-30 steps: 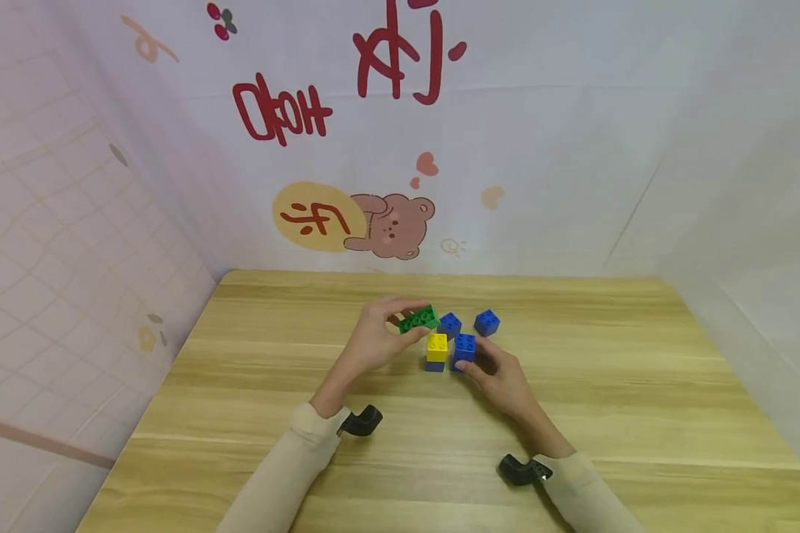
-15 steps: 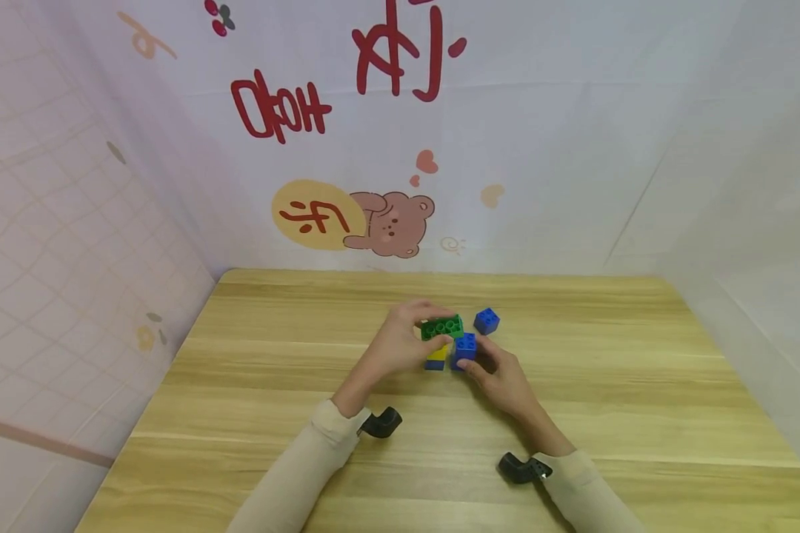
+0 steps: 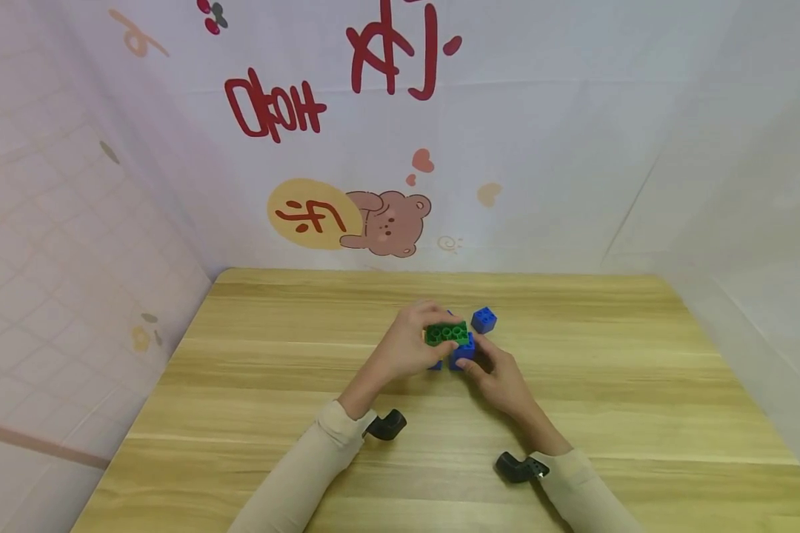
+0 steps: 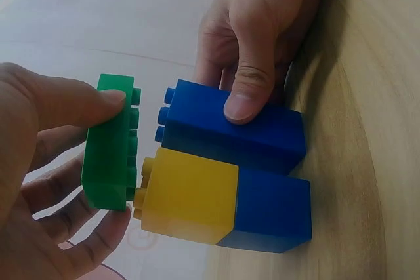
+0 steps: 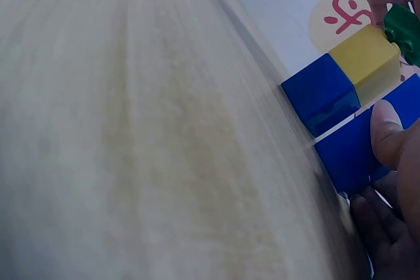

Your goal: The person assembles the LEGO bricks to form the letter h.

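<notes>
My left hand (image 3: 407, 340) pinches a green toy building brick (image 4: 108, 149) between thumb and fingers. The brick is upside down, its hollow underside up and its studs facing the stacks below. A yellow brick (image 4: 190, 191) sits on a blue brick (image 4: 272, 211), forming one upright stack on the table. Right beside it stands an all-blue stack (image 4: 216, 113), which my right hand (image 3: 507, 381) grips with the thumb on one side and fingers on the other. In the head view the green brick and left hand cover most of the yellow brick.
A loose blue brick (image 3: 484, 320) lies behind the stacks on the wooden table (image 3: 607, 385). Another blue brick (image 3: 450, 313) is mostly hidden behind the left hand. A white printed cloth (image 3: 540, 148) hangs along the table's back edge.
My left hand has moved right with the green brick, from left of the yellow-topped stack to over both stacks. The right hand stays on the blue stack.
</notes>
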Demonstrator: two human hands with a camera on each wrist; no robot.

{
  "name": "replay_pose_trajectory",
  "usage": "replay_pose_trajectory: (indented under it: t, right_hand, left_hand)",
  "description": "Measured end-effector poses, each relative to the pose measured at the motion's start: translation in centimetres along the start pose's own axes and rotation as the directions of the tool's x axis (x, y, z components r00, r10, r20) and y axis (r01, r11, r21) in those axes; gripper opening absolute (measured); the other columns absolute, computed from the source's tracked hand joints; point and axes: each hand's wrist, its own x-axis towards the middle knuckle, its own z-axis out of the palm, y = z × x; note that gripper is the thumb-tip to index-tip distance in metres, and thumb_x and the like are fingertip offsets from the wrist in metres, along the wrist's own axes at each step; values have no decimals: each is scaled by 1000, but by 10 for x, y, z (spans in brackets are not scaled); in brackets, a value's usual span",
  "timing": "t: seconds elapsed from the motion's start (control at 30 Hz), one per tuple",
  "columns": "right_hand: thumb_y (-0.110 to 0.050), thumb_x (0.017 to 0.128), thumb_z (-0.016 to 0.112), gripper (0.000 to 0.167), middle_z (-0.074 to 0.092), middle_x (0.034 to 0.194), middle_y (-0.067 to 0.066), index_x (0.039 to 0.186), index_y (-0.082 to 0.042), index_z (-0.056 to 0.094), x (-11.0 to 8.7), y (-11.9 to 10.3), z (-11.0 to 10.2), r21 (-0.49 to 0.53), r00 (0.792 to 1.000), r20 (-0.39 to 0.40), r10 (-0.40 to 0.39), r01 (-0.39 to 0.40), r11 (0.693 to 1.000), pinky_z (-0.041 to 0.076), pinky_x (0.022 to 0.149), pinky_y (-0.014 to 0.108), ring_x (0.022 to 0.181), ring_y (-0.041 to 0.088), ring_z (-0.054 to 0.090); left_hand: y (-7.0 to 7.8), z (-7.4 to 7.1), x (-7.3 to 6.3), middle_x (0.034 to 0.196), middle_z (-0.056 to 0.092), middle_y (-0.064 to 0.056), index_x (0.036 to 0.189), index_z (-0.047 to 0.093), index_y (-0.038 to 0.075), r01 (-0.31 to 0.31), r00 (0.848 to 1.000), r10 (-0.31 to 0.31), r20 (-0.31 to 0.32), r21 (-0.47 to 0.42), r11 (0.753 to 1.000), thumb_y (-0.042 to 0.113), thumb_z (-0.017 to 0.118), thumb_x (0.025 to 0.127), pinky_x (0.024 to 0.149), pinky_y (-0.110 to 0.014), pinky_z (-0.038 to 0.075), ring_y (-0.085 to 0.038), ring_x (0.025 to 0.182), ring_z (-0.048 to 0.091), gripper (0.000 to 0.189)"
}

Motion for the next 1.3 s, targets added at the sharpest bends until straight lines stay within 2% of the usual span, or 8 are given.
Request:
replay_pose_trajectory:
  t: [0.33,0.4,0.57,0.73,0.9,1.03,1.17,1.3]
  right_hand:
    - [-21,98,70,56,67,138,12,150,-13,52,-1,-1,0,15,1000,4,-6,6,1000,47,110,54,129,32,63]
    - [-21,98,71,56,68,136,12,150,-13,52,-1,-2,0,21,1000,3,-3,2,1000,48,110,53,128,31,64]
    - [-21,98,71,56,69,134,13,150,-12,52,-1,-3,0,20,1000,-1,5,-5,1000,50,108,53,126,32,65]
    - [-22,98,71,56,71,130,12,149,-7,52,-1,-4,0,15,1000,0,15,-15,1000,50,107,54,123,31,66]
    - [-24,98,71,57,71,129,10,149,-7,52,0,-3,1,5,1000,1,29,-29,1000,48,109,55,125,30,65]
    - [-24,98,71,56,71,130,11,148,-7,52,0,-2,0,-5,999,-2,35,-35,999,46,111,55,127,32,64]
    - [-24,97,72,57,70,132,11,149,-11,52,-1,-2,0,-7,999,-4,37,-37,999,46,112,55,129,32,63]
    - [-24,97,72,57,69,134,12,150,-13,52,0,0,1,-8,1000,-6,29,-29,1000,46,112,54,129,32,63]
  left_hand:
    - [2,1,0,121,69,-3,127,73,16,12,1000,-12,-1,15,1000,16,81,89,95,-35,56,-18,112,63,39]
    - [2,0,0,123,69,-2,131,71,18,8,1000,-8,-15,10,1000,17,80,90,91,-33,56,-16,108,63,42]
    - [4,-1,2,111,66,2,137,66,25,-28,998,26,-61,-25,999,17,76,94,82,-28,55,-10,94,59,45]
    - [4,0,3,111,63,-1,132,66,19,-64,992,48,-118,-141,988,12,74,95,84,-31,58,-14,95,61,38]
    - [3,1,3,111,64,-8,124,61,10,-87,984,36,-174,-299,950,5,73,94,89,-36,61,-23,98,67,33]
    - [0,1,1,114,62,-9,124,63,12,-102,980,34,-194,-350,931,3,73,93,90,-34,62,-23,99,67,34]
    - [-4,1,-1,115,61,-10,118,62,8,-75,983,2,-186,-387,919,1,75,91,91,-32,61,-23,106,68,31]
    - [-8,1,-5,117,63,-18,106,55,3,-46,983,-34,-180,-424,904,-3,77,87,94,-43,60,-32,117,67,29]
